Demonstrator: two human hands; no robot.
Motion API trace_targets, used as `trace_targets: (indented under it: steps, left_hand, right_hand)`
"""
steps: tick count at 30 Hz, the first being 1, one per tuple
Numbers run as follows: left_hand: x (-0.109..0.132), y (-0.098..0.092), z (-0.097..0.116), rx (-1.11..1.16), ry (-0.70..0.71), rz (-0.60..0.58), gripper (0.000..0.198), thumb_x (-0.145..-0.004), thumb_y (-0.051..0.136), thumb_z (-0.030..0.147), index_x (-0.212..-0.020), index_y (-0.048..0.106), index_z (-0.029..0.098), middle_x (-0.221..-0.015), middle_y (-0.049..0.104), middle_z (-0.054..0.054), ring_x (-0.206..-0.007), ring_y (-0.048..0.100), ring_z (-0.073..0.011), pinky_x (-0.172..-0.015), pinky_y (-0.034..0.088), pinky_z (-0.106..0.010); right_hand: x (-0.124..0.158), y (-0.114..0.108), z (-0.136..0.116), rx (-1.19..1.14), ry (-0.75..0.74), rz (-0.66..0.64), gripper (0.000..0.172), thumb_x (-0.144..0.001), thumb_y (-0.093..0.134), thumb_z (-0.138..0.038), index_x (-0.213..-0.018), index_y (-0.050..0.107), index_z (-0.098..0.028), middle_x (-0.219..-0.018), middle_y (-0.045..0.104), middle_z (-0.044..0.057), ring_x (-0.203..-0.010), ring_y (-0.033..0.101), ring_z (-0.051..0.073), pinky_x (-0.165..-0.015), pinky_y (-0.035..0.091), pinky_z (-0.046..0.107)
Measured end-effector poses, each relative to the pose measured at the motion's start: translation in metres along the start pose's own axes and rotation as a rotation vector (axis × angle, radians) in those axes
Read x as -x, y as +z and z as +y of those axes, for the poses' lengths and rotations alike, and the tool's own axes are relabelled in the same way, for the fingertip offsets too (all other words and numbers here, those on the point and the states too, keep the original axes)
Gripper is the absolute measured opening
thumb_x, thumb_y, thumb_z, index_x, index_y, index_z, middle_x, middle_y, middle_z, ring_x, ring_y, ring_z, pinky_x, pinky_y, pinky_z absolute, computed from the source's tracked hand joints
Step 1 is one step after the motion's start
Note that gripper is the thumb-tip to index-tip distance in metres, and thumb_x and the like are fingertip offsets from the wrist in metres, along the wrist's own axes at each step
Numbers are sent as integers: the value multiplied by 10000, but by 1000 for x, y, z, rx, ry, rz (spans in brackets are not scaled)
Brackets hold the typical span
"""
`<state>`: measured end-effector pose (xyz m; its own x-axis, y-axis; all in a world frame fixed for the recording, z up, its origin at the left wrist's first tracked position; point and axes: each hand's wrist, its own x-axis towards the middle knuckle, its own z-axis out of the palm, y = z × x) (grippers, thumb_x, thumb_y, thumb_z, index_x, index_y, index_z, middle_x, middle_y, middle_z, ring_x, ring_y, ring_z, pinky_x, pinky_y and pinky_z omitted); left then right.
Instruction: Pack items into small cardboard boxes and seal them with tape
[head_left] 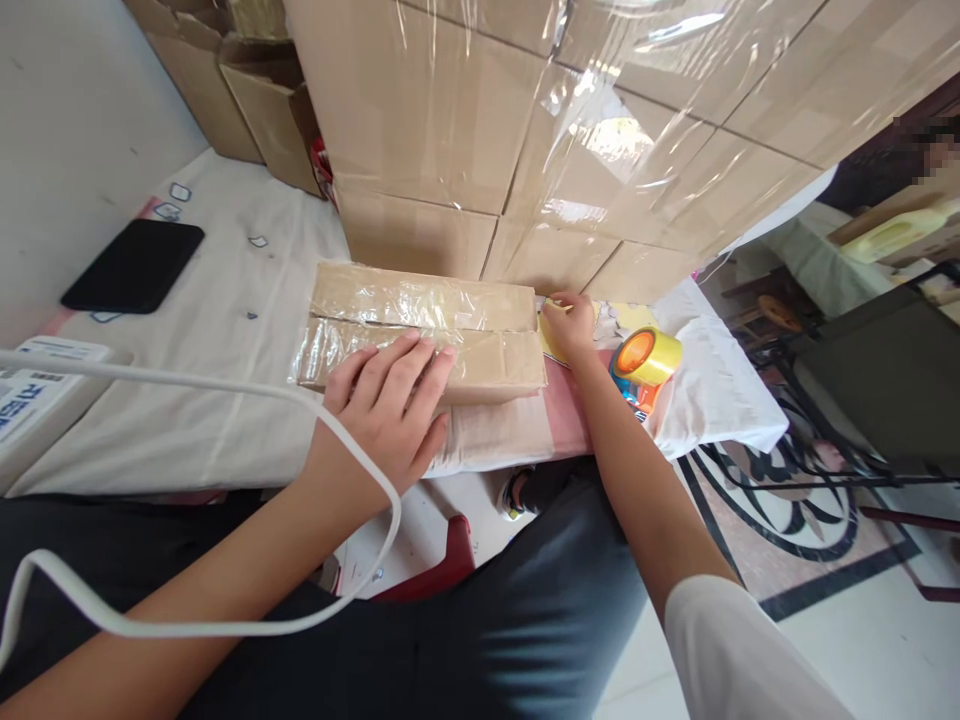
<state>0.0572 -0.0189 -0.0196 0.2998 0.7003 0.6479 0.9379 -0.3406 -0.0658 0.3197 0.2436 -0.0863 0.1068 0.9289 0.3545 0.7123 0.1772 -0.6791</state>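
From where I stand, a white cable (360,455) loops nearest the person, whose left hand (386,410) lies open, fingers spread, on top of a small taped carton (427,300) on the cloth-covered table (247,270). The right hand (571,322) curls in just beyond the carton's end, though I can't tell whether its grip holds anything, near a yellow tape roll (660,355). Behind them rises a wall of film-wrapped boxes (435,130).

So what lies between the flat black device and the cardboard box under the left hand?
In the head view, only pale cloth with small printed shapes lies between the flat black device and the cardboard box.
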Motion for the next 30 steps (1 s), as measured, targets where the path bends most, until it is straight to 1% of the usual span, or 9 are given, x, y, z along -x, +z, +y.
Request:
trace_targets:
  steps: [2,5,10,13,15,17,20,24,30]
  left_hand:
    - [0,0,0,-16,7,-1,660,-919,560,306,-1536,428,116,-1403,631,-194,-1343,571,-346,-1131,363,-484]
    - [0,0,0,-33,18,4,646,-917,571,317,-1512,454,93,-1386,638,-202,-1333,576,-343,-1124,367,-476]
    - [1,1,-1,-22,14,1,661,-930,558,327,-1543,417,122,-1414,621,-192,-1347,565,-347,-1127,363,-475]
    - [1,1,-3,22,4,-11,675,-929,564,322,-1561,401,149,-1420,618,-183,-1352,563,-350,-1130,361,-476]
    - [1,1,-5,60,1,-20,703,-922,579,318,-1578,379,161,-1434,607,-184,-1359,556,-361,-1129,363,-487]
    - [1,1,-7,81,1,-26,731,-916,594,320,-1593,359,175,-1449,595,-183,-1361,551,-375,-1125,364,-502]
    - [1,1,-9,76,1,-37,752,-910,613,321,-1601,349,189,-1457,587,-183,-1358,551,-388,-1127,359,-518]
    - [0,3,-10,13,11,-56,785,-905,641,344,-1606,330,178,-1457,579,-198,-1358,549,-392,-1125,365,-534]
    - [-2,6,-11,-84,36,-28,803,-901,658,351,-1615,311,227,-1488,562,-162,-1318,586,-389,-1076,424,-556]
  right_hand:
    - [3,3,1,114,-78,-72,184,-775,634,-249,-900,753,-186,-1038,654,98,-1048,570,269,-1039,431,450]
    - [6,7,-2,183,-99,-84,190,-816,543,-175,-854,728,-194,-1030,642,105,-1086,535,287,-1026,412,452]
    - [5,2,-13,31,-55,-82,126,-890,517,-169,-772,548,-203,-850,596,40,-849,534,205,-827,432,343]
    - [11,-11,-26,-161,47,-114,227,-908,557,-192,-701,467,-215,-711,513,-17,-700,474,147,-702,392,291]
    - [20,-24,-38,-352,178,-180,299,-901,600,-235,-657,428,-216,-653,453,-39,-624,429,118,-627,357,273]
    - [35,-37,-51,-619,349,-308,347,-869,663,-308,-659,402,-220,-631,405,-59,-555,377,93,-553,312,257]
    - [61,-55,-67,-949,536,-495,452,-727,817,-393,-686,401,-221,-612,354,-90,-491,285,59,-483,226,231]
    - [92,-69,-77,-1048,560,-615,499,-612,918,-380,-645,457,-191,-593,361,-86,-484,251,34,-469,154,219]
    - [108,-71,-76,-1127,701,-755,347,-710,816,-248,-685,474,-193,-602,345,-86,-483,245,46,-463,161,227]
